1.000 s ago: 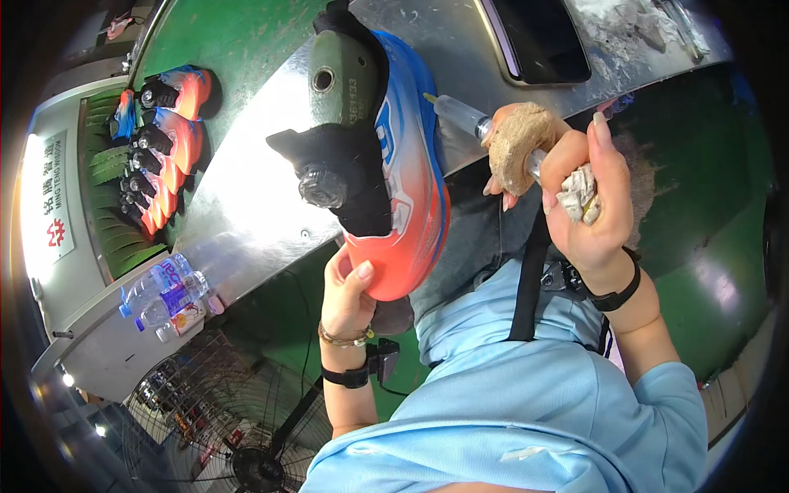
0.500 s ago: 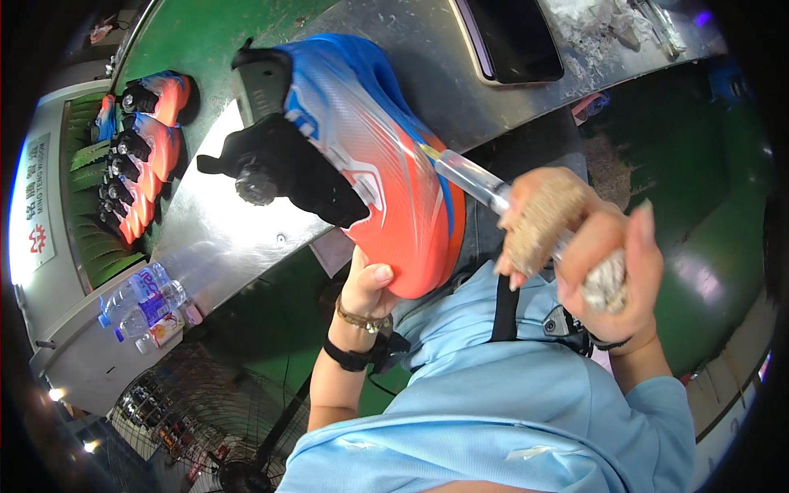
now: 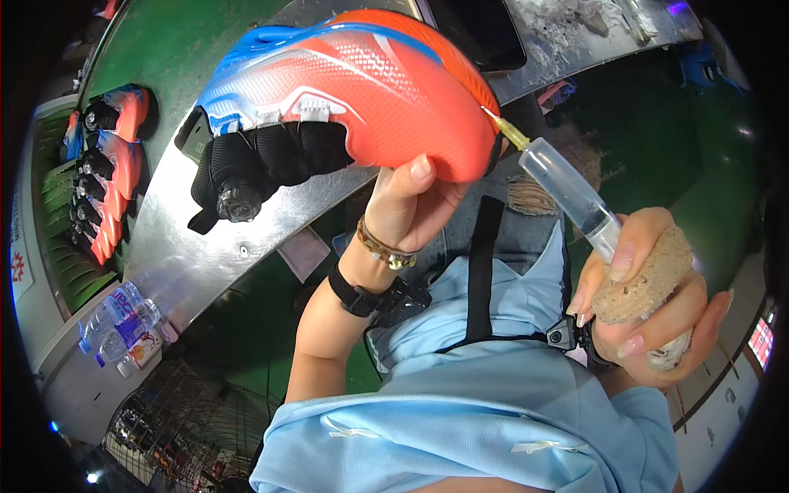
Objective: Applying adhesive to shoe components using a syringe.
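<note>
An orange and blue sports shoe with a black inner collar and a round dial is held up over the table's edge, lying on its side. My left hand grips it at the toe, thumb on the orange upper. A clear syringe with a yellow-based needle is in my right hand, its tip at the sole edge near the toe; whether it touches, I cannot tell. The same hand also clasps a tan, rough-surfaced block and a whitish lump.
Several similar shoes stand in a row at the left, beside a green slatted belt. Plastic bottles lie at the metal table's near left. A phone and white scraps lie at the back; a fan stands below left.
My left hand has turned the shoe, swinging its toe up and to the right, so its side and sole edge show more. The syringe has shifted right and down with my right hand.
</note>
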